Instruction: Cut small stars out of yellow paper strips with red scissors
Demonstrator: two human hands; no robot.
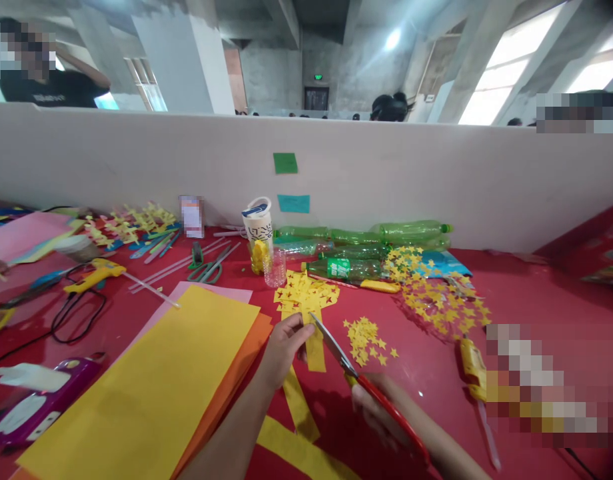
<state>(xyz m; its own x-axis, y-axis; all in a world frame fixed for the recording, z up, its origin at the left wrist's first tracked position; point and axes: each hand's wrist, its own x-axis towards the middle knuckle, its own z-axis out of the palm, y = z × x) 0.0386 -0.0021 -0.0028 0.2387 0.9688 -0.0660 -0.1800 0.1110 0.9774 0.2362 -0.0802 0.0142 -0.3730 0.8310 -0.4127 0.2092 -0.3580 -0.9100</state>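
My left hand (286, 347) is closed, its thumb and fingers pinching a yellow felt or paper strip (315, 353). In my right hand (369, 403) are scissors (394, 407) with long red handles. The narrow blades point up and left, their tips beside my left thumb at the strip. Beyond the fingers lies a heap of yellow scraps (304, 290) with star-shaped holes. Small yellow stars (364, 337) are piled just right of the blades. Longer yellow strips (299, 403) lie on the red table below my hands.
Yellow sheets (201, 360) cover orange ones at left, near a purple device (44, 400) and a yellow glue gun (94, 273). Green bottles (351, 263), a cup (259, 223) and a star cluster (436, 290) stand or lie behind. Another glue gun (471, 367) is at right.
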